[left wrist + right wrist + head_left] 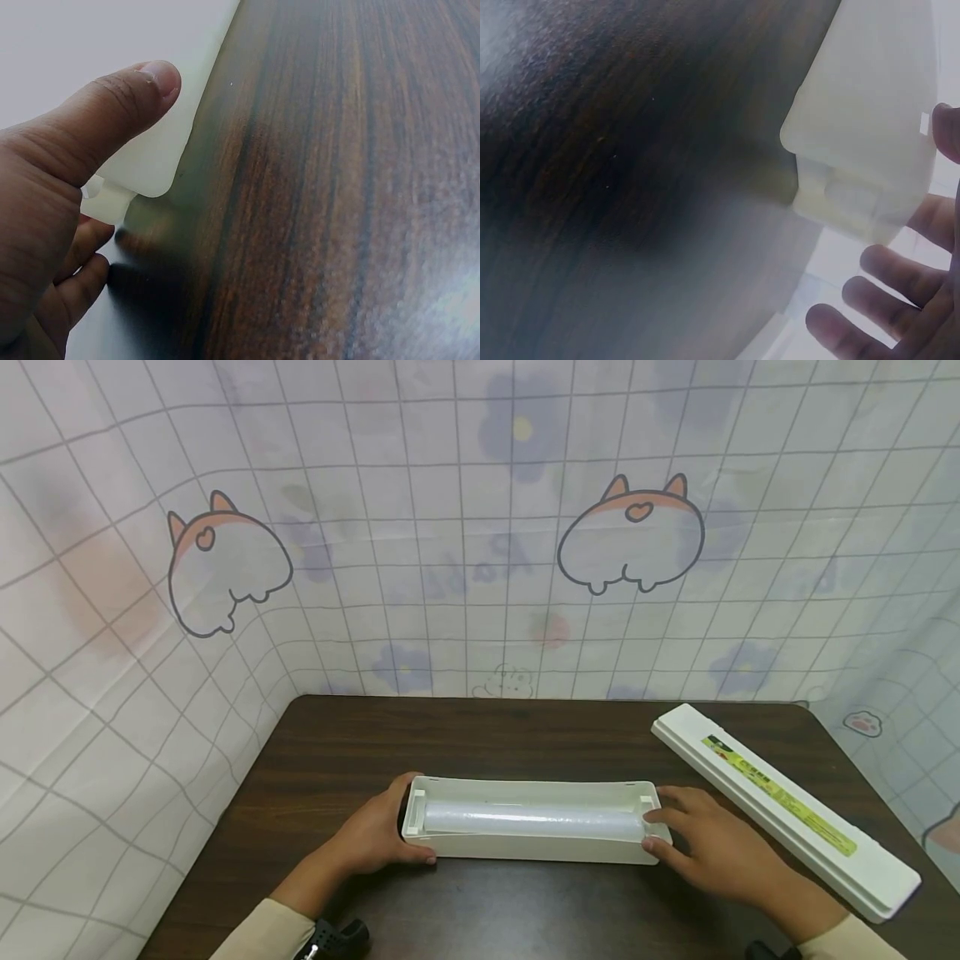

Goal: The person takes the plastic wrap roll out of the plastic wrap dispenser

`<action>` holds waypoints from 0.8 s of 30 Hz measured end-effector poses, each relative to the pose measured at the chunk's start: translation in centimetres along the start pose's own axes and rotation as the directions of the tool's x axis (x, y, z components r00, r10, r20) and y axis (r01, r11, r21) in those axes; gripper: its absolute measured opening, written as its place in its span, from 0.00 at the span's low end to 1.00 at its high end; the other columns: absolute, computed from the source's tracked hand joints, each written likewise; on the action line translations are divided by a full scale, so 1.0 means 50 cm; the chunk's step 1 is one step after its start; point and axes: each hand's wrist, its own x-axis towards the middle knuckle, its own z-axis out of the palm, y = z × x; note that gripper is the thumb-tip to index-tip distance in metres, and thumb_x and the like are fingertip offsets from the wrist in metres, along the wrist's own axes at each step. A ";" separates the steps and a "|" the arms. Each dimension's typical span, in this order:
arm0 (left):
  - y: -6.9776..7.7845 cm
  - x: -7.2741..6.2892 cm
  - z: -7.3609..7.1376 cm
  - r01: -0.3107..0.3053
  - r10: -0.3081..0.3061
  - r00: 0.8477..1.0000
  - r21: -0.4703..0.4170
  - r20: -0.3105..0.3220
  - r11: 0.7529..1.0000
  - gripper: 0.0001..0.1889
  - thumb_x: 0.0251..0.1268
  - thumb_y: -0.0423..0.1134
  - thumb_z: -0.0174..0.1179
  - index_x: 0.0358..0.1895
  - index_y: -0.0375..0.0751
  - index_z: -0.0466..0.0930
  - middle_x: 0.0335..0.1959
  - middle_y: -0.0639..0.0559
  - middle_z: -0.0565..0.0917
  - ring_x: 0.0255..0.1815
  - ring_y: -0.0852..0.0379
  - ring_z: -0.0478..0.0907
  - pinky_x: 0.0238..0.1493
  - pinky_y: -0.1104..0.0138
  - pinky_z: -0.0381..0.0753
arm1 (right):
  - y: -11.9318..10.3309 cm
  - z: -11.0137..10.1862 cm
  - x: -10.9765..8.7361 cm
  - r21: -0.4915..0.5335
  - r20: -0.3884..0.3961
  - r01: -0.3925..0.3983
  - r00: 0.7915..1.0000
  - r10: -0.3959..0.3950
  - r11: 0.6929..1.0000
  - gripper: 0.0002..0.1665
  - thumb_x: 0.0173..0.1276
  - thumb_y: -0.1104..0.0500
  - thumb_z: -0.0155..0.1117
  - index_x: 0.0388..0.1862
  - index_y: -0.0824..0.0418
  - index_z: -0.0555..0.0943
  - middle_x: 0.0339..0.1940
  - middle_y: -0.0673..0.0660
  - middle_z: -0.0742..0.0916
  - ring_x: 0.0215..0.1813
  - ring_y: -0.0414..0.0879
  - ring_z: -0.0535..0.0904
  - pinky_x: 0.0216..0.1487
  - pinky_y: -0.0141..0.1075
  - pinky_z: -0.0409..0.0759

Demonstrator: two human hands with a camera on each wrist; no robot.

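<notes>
A long white plastic cling film box point(525, 848) lies lengthwise on the dark table without its cover. Inside it rests a clear, shiny roll of cling film point(532, 818). My left hand point(373, 833) grips the box's left end, thumb along the front wall and fingers behind the end. At the other end, my right hand point(716, 852) holds the right corner, with thumb at the front and index finger over the end rim. Its other fingers stretch out beyond the box's end in the right wrist view. The roll is hidden in both wrist views.
The white lid point(870, 872), with a yellow-green label, lies slanted on the table's right side, close behind my right hand. The wood-grain table point(465, 739) meets a gridded curtain point(420, 552) at the back. A dark wrist strap point(337, 937) sits at my left sleeve.
</notes>
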 end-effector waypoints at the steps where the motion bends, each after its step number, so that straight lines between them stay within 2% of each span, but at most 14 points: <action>1: 0.000 0.000 0.000 0.001 -0.001 1.000 -0.002 0.001 1.000 0.64 0.35 0.62 0.85 0.75 0.40 0.58 0.52 0.50 0.80 0.44 0.57 0.78 0.49 0.54 0.77 | 0.000 0.001 0.001 -0.001 0.006 -0.004 1.000 0.004 1.000 0.23 0.69 0.37 0.68 0.53 0.49 0.87 0.66 0.63 0.79 0.66 0.63 0.73 0.49 0.56 0.80; 9: 0.000 -0.001 -0.001 0.016 -0.016 1.000 -0.012 0.009 1.000 0.64 0.35 0.62 0.85 0.76 0.41 0.57 0.53 0.50 0.80 0.45 0.57 0.78 0.49 0.54 0.77 | -0.008 0.002 0.007 -0.013 0.039 -0.044 0.998 0.045 0.999 0.25 0.71 0.33 0.64 0.52 0.49 0.88 0.67 0.64 0.78 0.68 0.63 0.72 0.52 0.59 0.78; 18: -0.001 -0.001 -0.001 -0.004 0.004 1.000 -0.014 0.005 1.000 0.63 0.35 0.61 0.85 0.75 0.41 0.58 0.51 0.52 0.80 0.44 0.58 0.78 0.49 0.55 0.77 | -0.016 0.001 0.015 0.009 0.057 -0.070 0.996 0.069 0.998 0.25 0.71 0.33 0.63 0.48 0.51 0.87 0.67 0.66 0.78 0.68 0.63 0.70 0.54 0.58 0.77; 24: 0.000 -0.001 -0.002 -0.008 0.008 1.000 -0.021 0.008 1.000 0.63 0.36 0.60 0.85 0.75 0.40 0.58 0.51 0.52 0.80 0.44 0.58 0.78 0.49 0.55 0.78 | -0.016 0.003 0.016 0.047 0.087 -0.102 0.991 0.097 0.994 0.28 0.72 0.31 0.61 0.52 0.51 0.87 0.69 0.67 0.75 0.70 0.64 0.67 0.55 0.61 0.77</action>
